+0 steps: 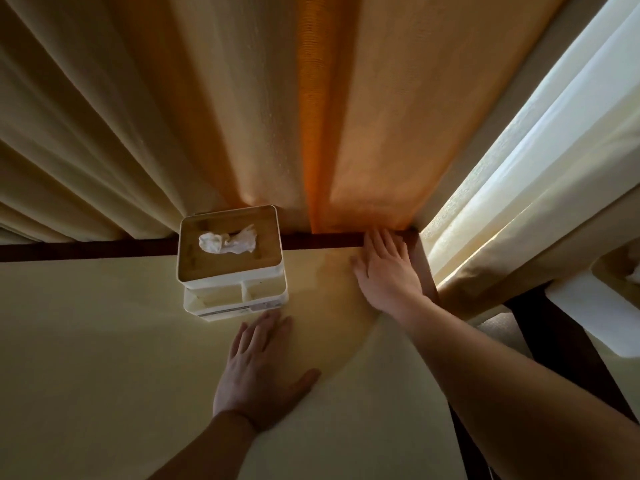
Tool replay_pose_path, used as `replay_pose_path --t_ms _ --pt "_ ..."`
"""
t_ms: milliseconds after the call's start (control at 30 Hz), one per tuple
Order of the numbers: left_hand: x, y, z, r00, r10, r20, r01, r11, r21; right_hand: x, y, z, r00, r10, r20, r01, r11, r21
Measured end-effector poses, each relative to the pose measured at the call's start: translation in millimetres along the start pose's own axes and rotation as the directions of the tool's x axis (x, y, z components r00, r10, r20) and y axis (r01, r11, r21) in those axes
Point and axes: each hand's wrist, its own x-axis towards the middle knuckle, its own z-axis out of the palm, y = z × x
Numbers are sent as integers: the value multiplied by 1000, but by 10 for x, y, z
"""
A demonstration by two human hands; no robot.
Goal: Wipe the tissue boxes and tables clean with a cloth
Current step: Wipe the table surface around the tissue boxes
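curtains [242, 98] in long cream and orange folds hung against the far dark edge of the table [86, 341], whose smooth pale top lay bare to the left. the white tissue box [230, 261], rounded with a tan lid, stood at that edge. the left hand [259, 368] lay flat and empty just before the box; the right hand [388, 271] lay flat and empty at the far right corner.

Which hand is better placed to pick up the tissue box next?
Left. The left hand lies flat just in front of the white tissue box with wooden lid; the right hand is pressed at the table's far corner.
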Motion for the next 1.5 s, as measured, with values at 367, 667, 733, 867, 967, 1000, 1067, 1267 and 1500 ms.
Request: replay_pose_path --t_ms 367,667,733,867,967,1000,1067,1267,1500 --pt "15 -3 -17 999 -12 37 12 1000 -15 -1104 118 237 966 -238 99 245 968 -58" --pt "-5 -27 28 999 19 -31 -20 999 -31 -116 -444 109 992 -125 32 125 992 2" --pt "0 -54 34 999 34 -9 -34 999 -16 -447 -646 230 958 -282 55 283 959 -18" --pt "8 -67 19 999 -2 40 2 1000 -19 -1042 -283 267 919 -370 137 371 928 22" --pt "12 -59 18 999 6 41 -5 1000 -23 -794 60 179 957 -276 87 282 958 -55" --pt "8 -57 21 999 14 34 -13 1000 -24 -607 62 138 966 -252 64 256 965 -65" --pt "1 -58 18 1000 18 9 -18 999 -43 -210 -124 83 972 -231 34 232 971 -57" --pt "-4 -72 58 998 56 -10 -56 998 -14 -271 -598 181 907 -408 108 414 909 -50" --pt "6 -57 19 999 5 42 -4 1000 -20 -1318 319 219 945 -294 144 301 953 -30"
